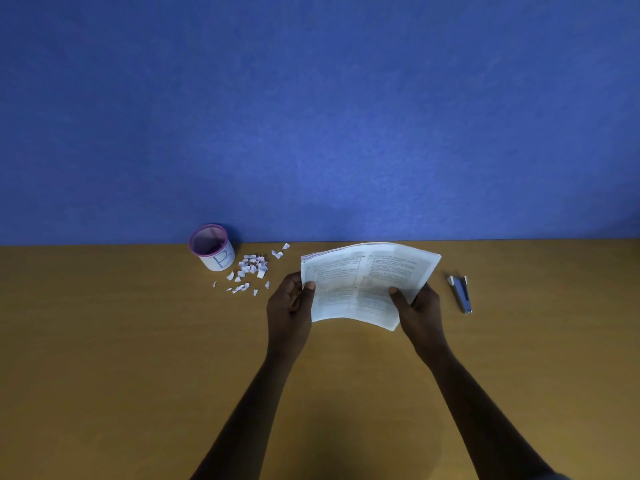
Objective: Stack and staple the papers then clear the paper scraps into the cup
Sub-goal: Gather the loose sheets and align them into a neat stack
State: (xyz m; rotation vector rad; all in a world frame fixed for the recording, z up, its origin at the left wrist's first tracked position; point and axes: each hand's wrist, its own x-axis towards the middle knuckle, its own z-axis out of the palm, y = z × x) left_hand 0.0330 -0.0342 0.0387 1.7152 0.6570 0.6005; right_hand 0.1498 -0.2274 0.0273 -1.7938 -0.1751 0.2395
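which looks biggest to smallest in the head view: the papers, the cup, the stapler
1. papers, clearly largest
2. cup
3. stapler
The cup and stapler look close in size; the cup is wider, the stapler longer and thinner.

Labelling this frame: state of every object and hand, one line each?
papers: stacked, held off the table by both hands
left hand: gripping the stack's left edge
right hand: gripping its right edge
stapler: lying on the table, untouched
paper scraps: scattered beside the cup
cup: upright
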